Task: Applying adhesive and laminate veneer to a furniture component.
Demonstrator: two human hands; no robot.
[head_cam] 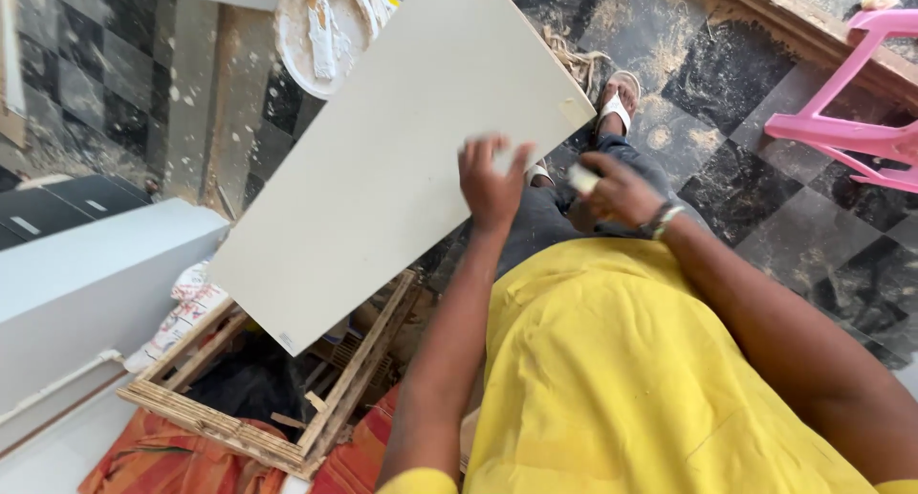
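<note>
Person seen from above: yellow short-sleeved shirt [622, 379], dark grey trousers [550, 221], white strapped sandal [620, 100], beaded bracelet [663, 220] on right wrist.

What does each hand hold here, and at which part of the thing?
The left hand lies on the white board near its lower right edge. The right hand holds a small pale object in its fingers.

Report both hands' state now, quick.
Left hand: open, fingers spread against the white board.
Right hand: closed on a small pale object.
</note>
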